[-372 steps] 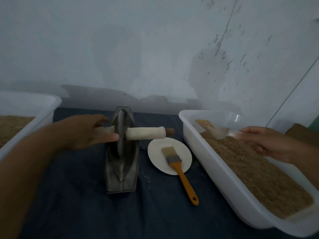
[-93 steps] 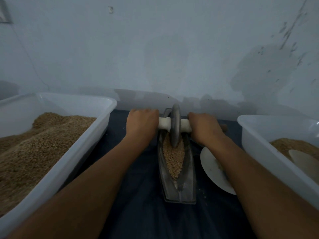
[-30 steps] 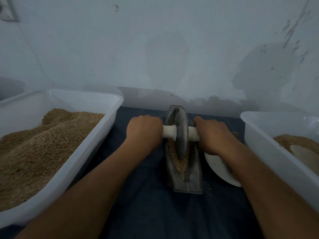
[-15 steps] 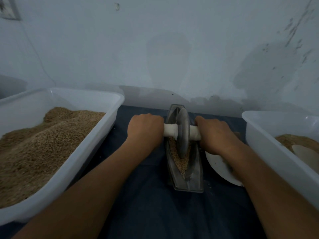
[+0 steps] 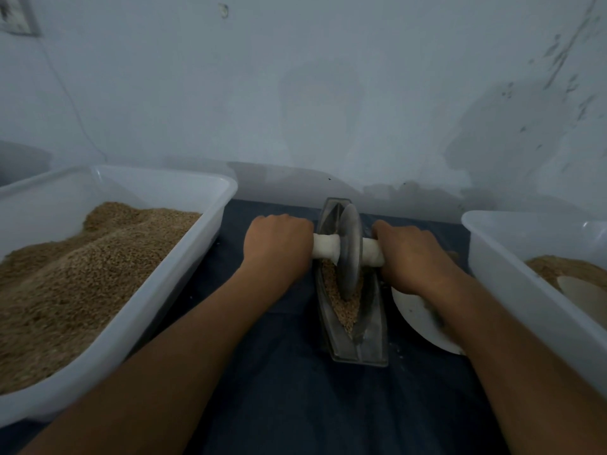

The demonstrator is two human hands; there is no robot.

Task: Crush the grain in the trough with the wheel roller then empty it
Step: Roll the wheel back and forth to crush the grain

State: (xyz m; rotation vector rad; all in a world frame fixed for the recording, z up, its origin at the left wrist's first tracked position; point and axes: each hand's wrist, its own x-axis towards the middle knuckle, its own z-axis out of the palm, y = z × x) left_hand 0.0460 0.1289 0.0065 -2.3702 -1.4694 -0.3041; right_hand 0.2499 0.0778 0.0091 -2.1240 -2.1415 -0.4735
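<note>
Metal wheel roller (image 5: 350, 251), both hands gripping

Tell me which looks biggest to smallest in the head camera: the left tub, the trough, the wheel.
1. Left tub, though it sits nearer the camera.
2. Trough.
3. Wheel.

The counter (image 5: 282, 405) is covered in a dark blue cloth and runs back to a pale wall. A metal trough (image 5: 356, 348) lies on it lengthwise at the middle. Left of the trough stands a white tub (image 5: 184, 274) heaped with brown grain; just right of the trough lies a white plate (image 5: 415, 318), and beyond the plate stands a second white tub (image 5: 512, 290).
</note>
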